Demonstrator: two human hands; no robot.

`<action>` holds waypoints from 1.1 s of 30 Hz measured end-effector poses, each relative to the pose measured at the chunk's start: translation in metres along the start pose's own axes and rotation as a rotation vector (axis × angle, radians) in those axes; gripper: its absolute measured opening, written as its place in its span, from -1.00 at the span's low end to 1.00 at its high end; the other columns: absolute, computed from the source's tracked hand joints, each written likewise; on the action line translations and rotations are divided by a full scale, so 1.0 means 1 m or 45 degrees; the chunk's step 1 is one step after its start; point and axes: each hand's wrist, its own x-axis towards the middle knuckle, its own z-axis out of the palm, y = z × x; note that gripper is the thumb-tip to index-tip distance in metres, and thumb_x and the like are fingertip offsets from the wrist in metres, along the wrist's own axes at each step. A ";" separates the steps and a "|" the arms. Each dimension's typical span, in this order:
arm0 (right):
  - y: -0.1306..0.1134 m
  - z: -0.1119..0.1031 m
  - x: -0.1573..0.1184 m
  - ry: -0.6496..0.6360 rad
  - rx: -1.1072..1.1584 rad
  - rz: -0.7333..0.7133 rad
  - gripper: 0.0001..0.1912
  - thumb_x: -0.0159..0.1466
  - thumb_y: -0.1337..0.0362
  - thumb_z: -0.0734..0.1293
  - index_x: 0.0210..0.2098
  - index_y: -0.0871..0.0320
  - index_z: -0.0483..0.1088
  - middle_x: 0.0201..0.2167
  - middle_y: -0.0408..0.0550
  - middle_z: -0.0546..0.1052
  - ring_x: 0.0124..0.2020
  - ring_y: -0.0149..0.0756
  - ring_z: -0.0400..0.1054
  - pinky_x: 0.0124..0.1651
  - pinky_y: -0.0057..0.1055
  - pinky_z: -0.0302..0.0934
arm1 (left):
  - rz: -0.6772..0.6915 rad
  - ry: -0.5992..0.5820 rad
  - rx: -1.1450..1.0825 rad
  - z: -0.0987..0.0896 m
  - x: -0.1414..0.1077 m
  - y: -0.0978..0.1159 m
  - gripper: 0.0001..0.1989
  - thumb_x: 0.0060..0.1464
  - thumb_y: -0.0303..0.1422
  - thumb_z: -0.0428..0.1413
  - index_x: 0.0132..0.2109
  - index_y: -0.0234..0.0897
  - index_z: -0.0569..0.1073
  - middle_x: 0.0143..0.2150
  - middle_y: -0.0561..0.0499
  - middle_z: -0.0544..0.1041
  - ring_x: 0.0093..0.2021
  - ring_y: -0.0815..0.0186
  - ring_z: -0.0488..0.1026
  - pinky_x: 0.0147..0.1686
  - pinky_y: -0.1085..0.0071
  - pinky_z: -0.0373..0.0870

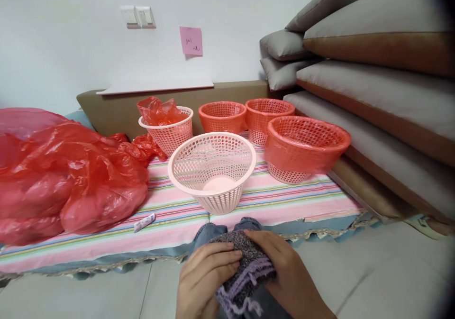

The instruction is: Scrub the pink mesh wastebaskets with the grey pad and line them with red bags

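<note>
Low in the view, over my knees, lies a folded dark grey fuzzy cloth (245, 267) with purple edging and a loose purple thread. My left hand (203, 275) presses it from the left, fingers laid across its top. On the right side my right hand (282, 269) is wrapped round it, with the thumb and some fingers hidden. Just beyond my hands a pale pink plastic basket (222, 200) stands with nothing seen in it. Neither hand touches the basket.
Behind stand a pink basket (170, 136) holding a red bag, and several baskets lined with red bags, including a right one (302, 150). A big red plastic bag (92, 167) fills the left. Grey cushions (373, 82) are stacked right. A small white tube (144, 222) lies on the striped cloth (177, 218).
</note>
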 end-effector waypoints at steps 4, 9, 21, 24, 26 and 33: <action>0.011 -0.005 -0.009 0.193 0.466 0.169 -0.49 0.13 0.38 0.45 0.05 -0.14 0.43 -0.13 -0.11 0.61 -0.10 -0.19 0.53 -0.04 -0.35 0.43 | -0.297 0.330 -0.174 0.000 -0.013 -0.001 -0.94 0.14 -0.43 0.22 -0.23 -0.19 0.59 -0.22 -0.02 0.69 -0.16 0.22 0.63 -0.13 0.39 0.56; 0.021 -0.006 -0.013 0.261 0.908 0.345 -0.17 0.07 -0.02 0.52 0.27 -0.02 0.22 0.01 0.07 0.52 -0.05 -0.08 0.50 -0.07 -0.27 0.43 | -0.897 0.546 -0.539 0.011 -0.015 -0.009 -0.93 -0.06 -0.42 0.34 -0.37 -0.21 0.60 -0.26 -0.03 0.68 -0.29 0.20 0.62 -0.30 0.41 0.57; 0.051 -0.015 0.007 0.012 1.078 0.467 -0.45 0.06 -0.11 0.48 -0.08 0.08 0.47 -0.20 0.08 0.61 -0.08 -0.01 0.51 -0.01 -0.10 0.42 | -0.763 0.284 -0.301 0.000 0.030 -0.021 -0.87 -0.01 -0.41 0.29 -0.24 -0.21 0.61 -0.25 0.00 0.67 -0.22 0.21 0.61 -0.19 0.39 0.51; 0.061 -0.024 0.020 0.485 0.852 0.434 -0.56 0.19 0.04 0.43 0.02 0.06 0.48 -0.22 0.05 0.63 -0.12 -0.03 0.53 -0.04 -0.09 0.45 | -0.484 0.426 0.160 -0.008 0.050 -0.043 -0.83 0.20 -0.36 0.13 -0.08 -0.20 0.54 -0.06 -0.07 0.63 -0.02 0.17 0.54 -0.01 0.25 0.43; 0.062 -0.037 0.038 0.706 0.563 0.265 -0.57 0.22 0.16 0.42 0.08 0.04 0.46 -0.13 0.03 0.63 -0.10 -0.04 0.54 0.00 -0.07 0.45 | -0.357 0.284 0.360 -0.009 0.065 -0.060 -0.79 0.24 -0.33 0.09 0.00 -0.21 0.49 0.01 -0.11 0.59 0.06 0.14 0.48 0.06 0.18 0.37; 0.057 -0.036 0.093 0.030 -0.334 -0.459 -0.38 0.26 0.18 0.38 0.30 -0.07 0.25 0.35 0.04 0.26 0.40 0.09 0.04 0.34 0.27 -0.02 | -0.182 -0.231 0.876 0.012 0.084 -0.086 -0.75 0.31 -0.31 0.02 -0.33 -0.25 0.49 -0.43 0.01 0.58 -0.37 0.22 0.49 -0.18 0.25 0.30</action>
